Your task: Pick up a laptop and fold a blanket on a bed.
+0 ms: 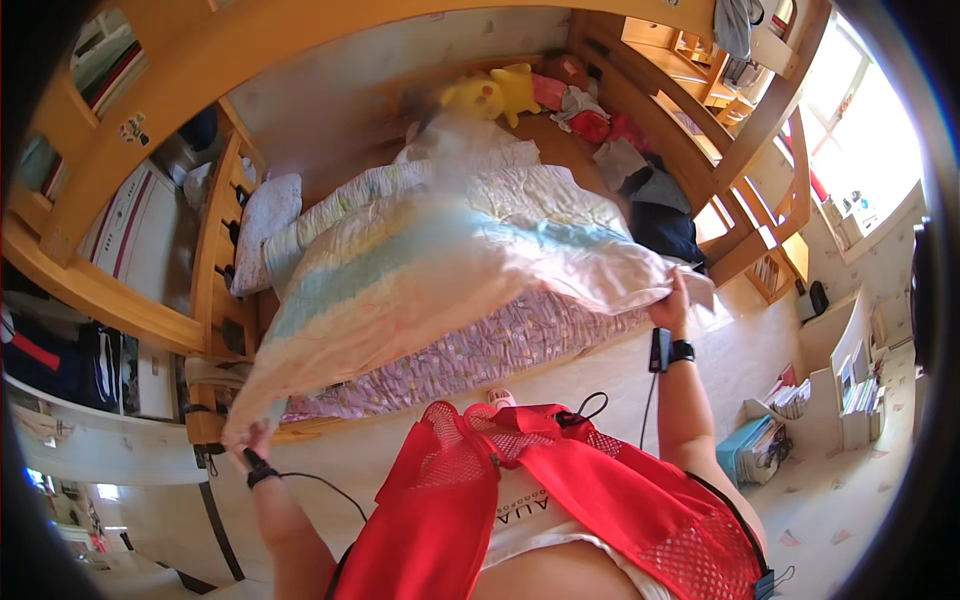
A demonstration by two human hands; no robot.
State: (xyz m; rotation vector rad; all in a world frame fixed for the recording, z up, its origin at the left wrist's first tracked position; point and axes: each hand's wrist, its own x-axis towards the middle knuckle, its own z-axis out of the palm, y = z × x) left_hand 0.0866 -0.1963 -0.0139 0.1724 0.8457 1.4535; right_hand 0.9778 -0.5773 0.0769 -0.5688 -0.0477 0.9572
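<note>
A pastel striped quilt (390,277) is stretched between my two hands over the lower bunk. My left hand (251,446) grips one corner low at the left, beyond the bed's front edge. At the right, my right hand (670,306) holds another corner, with a bit of cloth hanging past the fingers. Beneath the quilt's raised near edge shows a purple floral mattress cover (480,349). A white patterned pillow (268,232) leans at the bed's left end. The quilt's far part lies rumpled on the bed, and a blur hides some of its middle.
A wooden bunk frame (300,60) arches overhead, with a slatted side rail (214,232) at the left. Yellow plush toys (514,94) and piled clothes (660,199) lie along the far right side. Books in a teal holder (750,450) stand on the floor at right. Cables run from both wrists.
</note>
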